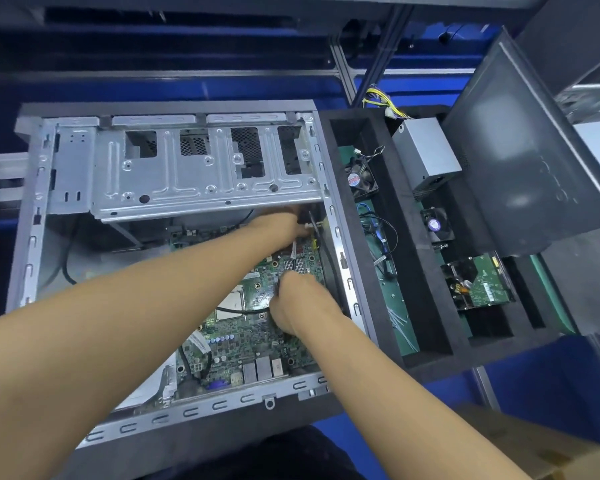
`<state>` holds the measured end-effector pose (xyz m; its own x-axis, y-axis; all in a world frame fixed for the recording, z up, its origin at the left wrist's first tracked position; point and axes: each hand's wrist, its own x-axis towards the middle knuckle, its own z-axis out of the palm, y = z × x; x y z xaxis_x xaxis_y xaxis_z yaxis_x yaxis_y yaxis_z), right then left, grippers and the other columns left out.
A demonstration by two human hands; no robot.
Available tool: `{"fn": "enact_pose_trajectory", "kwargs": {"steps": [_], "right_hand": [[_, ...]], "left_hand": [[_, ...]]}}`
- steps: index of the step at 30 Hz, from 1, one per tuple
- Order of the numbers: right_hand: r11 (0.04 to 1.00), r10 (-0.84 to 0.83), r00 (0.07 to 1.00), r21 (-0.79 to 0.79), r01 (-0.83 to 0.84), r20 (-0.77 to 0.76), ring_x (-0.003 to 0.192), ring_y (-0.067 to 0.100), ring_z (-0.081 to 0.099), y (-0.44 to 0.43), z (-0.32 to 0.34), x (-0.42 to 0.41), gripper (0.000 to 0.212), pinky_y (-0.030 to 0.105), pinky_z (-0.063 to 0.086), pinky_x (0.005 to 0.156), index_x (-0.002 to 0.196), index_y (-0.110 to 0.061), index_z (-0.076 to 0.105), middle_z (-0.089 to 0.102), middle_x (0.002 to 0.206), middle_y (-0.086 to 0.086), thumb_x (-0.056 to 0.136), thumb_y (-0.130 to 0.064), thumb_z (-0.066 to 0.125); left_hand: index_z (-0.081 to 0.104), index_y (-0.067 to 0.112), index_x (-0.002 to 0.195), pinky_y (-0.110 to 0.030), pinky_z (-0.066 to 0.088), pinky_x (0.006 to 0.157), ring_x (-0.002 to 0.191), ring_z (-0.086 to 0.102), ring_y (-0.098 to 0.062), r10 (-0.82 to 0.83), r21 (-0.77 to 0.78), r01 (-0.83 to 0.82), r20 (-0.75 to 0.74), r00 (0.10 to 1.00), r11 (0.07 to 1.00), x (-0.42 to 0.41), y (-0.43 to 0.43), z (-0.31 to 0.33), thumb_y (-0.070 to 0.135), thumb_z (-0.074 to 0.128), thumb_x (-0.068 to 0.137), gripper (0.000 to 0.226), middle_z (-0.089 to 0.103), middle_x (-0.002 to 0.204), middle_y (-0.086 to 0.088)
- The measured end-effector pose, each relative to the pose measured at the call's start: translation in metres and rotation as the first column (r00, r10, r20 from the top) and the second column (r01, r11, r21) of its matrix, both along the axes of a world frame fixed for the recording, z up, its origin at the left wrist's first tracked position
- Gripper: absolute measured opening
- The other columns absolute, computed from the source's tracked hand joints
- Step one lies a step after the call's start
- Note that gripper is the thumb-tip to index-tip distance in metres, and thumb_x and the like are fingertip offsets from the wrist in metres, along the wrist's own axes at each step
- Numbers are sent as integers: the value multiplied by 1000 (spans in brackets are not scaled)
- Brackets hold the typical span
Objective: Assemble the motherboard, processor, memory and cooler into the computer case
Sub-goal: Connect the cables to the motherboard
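We have the motherboard (257, 327) lying flat inside the computer case (35, 237), its long axis running from the near rim toward the drive cage (201, 168). Our right hand (291, 303) rests on the board beside the processor (231, 303), just left of the fingers; whether they pinch anything we cannot tell. Our left hand (284, 226) reaches the far corner, fingers hidden under the cage. A black cable (243, 310) crosses the socket.

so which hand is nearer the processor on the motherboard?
Right. The right hand sits on the motherboard just beside the processor, on its right. The left hand is further up, at the board's far edge under the drive cage.
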<state>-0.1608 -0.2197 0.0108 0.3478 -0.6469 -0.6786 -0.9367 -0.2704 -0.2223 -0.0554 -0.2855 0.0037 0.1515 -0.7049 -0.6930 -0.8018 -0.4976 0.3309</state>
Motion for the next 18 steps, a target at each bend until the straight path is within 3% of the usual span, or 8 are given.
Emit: {"fn": "enact_pose_trajectory", "kwargs": {"steps": [2, 3, 5, 7, 10, 14, 18], "right_hand": [[1000, 15, 1000, -8, -15, -10, 77, 27, 52, -1, 0, 0, 17, 34, 45, 66, 114, -6, 55, 62, 115, 13, 98, -14, 56], [999, 38, 999, -10, -38, 3, 83, 28, 54, -1, 0, 1, 23, 35, 48, 70, 120, -6, 54, 61, 119, 12, 97, -11, 57], [991, 134, 990, -13, -134, 53, 101, 30, 59, 1, 0, 3, 34, 41, 53, 86, 127, -8, 54, 55, 128, 13, 94, -3, 60], [957, 286, 957, -48, -284, 36, 121, 34, 54, 4, 0, 6, 44, 47, 50, 101, 133, -9, 53, 43, 138, 15, 91, -1, 65], [845, 511, 850, -103, -524, -130, 136, 36, 38, 6, 4, 13, 50, 52, 48, 104, 137, -7, 52, 32, 148, 18, 90, -4, 68], [725, 640, 735, -142, -674, -223, 119, 31, 56, 0, 4, 21, 41, 46, 54, 87, 132, -8, 56, 55, 131, 12, 92, -5, 64], [639, 719, 666, -186, -746, -199, 84, 27, 61, -7, 2, 25, 28, 39, 46, 69, 118, -12, 61, 63, 102, 4, 93, 1, 59]], "left_hand": [[57, 12, 88, -26, 36, 50, 58, 51, -9, -62, -218, 64, 15, 998, 974, 13, 18, 1, 45, 47, 99, 36, 61, 77, -4], [58, 17, 89, -20, 32, 48, 54, 45, 0, -81, -348, 83, 20, 996, 934, 23, 34, 2, 39, 51, 98, 25, 63, 81, 2], [65, 27, 102, -14, 41, 59, 67, 53, 6, -234, -450, 228, 42, 971, 864, 52, 71, 7, 30, 59, 93, 11, 64, 99, 12], [63, 32, 107, -26, 48, 83, 92, 56, 0, -404, -375, 415, 113, 908, 829, 79, 104, 5, 35, 61, 88, 20, 58, 107, 13], [55, 34, 116, -30, 38, 92, 108, 50, -12, -515, -158, 580, 318, 796, 799, 103, 140, -6, 49, 59, 84, 35, 50, 113, 11], [55, 36, 115, -31, 27, 87, 112, 41, -13, -528, -169, 644, 440, 727, 746, 105, 152, -16, 50, 61, 81, 37, 45, 116, 11], [56, 35, 101, -31, 27, 86, 104, 38, -11, -526, -219, 674, 475, 705, 705, 107, 157, -19, 47, 56, 86, 19, 50, 103, 16]]}}
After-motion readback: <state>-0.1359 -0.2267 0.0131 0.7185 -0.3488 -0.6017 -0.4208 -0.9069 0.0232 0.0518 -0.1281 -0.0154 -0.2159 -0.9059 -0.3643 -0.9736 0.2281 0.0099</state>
